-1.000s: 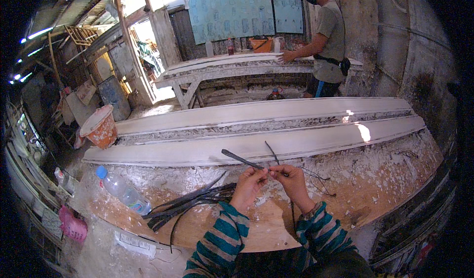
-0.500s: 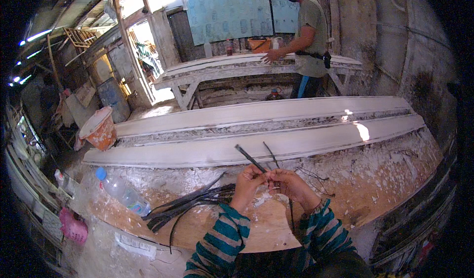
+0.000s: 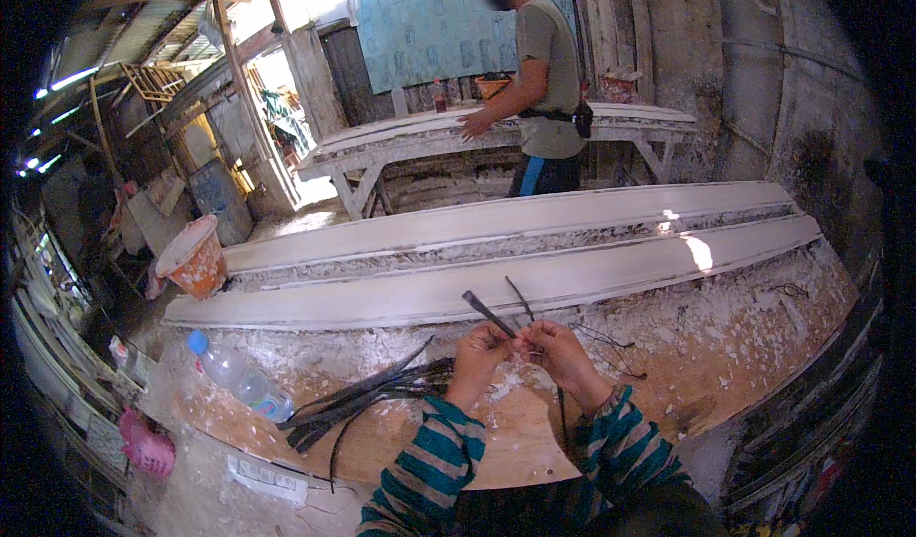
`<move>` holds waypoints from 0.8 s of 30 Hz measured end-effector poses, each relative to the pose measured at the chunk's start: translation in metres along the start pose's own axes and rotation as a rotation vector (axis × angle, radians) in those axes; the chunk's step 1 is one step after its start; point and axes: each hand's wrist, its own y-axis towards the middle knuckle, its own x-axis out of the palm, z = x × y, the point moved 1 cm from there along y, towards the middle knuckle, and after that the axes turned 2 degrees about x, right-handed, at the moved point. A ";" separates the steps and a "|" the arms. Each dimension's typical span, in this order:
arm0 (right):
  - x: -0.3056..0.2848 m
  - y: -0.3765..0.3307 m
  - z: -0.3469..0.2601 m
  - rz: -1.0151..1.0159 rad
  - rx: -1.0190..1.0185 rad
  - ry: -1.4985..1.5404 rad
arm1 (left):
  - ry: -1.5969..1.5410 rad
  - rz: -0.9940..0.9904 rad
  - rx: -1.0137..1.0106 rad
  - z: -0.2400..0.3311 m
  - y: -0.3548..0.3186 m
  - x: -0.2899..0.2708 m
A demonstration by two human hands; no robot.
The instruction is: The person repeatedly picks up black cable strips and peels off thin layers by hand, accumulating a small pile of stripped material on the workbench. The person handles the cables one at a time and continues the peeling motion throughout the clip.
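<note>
Pinching the strip (image 3: 489,315), our left hand (image 3: 477,359) and right hand (image 3: 565,356) are meeting; it is swinging from ten toward eleven o'clock, so we are working it steeper.

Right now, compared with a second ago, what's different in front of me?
The co-worker has moved left along the far bench. The free end of the black strip has swung rightward. The left hand and right hand stay together at its near end; nothing was visibly let go. The bottle, strip bundle and orange bucket stayed put.
</note>
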 end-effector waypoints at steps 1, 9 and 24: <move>0.001 0.000 0.000 0.011 -0.049 -0.025 | -0.024 -0.001 0.006 -0.001 0.000 0.000; 0.012 -0.009 -0.008 0.126 -0.521 -0.567 | -0.355 0.041 -0.215 0.000 -0.002 0.001; 0.017 -0.015 -0.021 -0.116 -0.959 -1.089 | -0.481 -0.115 -0.285 -0.004 0.003 -0.011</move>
